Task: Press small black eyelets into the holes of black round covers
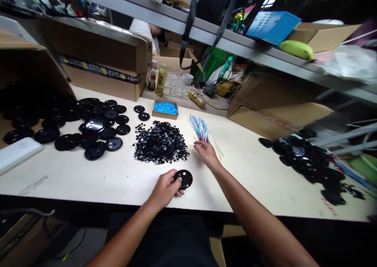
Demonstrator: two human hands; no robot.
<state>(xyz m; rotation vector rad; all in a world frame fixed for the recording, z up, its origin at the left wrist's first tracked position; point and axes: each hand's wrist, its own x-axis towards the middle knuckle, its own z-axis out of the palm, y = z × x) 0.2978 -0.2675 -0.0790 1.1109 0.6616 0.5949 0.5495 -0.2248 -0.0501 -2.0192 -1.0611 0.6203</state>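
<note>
My left hand (165, 188) is closed on a round black plastic disc (186, 179) with holes in it, held just above the table's front part. The thumb lies over the disc's face. Farther out, my right hand (206, 154) is at the near end of a bundle of thin blue, white and red strips (199, 127). Its fingers are bent together; whatever they pinch is too small to make out. Between and beyond the hands lies a heap of small black round parts (160, 143). Behind that heap stands a small carton of blue pieces (165, 108).
Many black discs (98, 125) lie at the left, beside a large carton (106, 59). More black parts (306, 157) are piled at the right near another carton (265, 117). A shelf (224, 35) crosses overhead with hanging straps. People sit beyond the table (235, 184).
</note>
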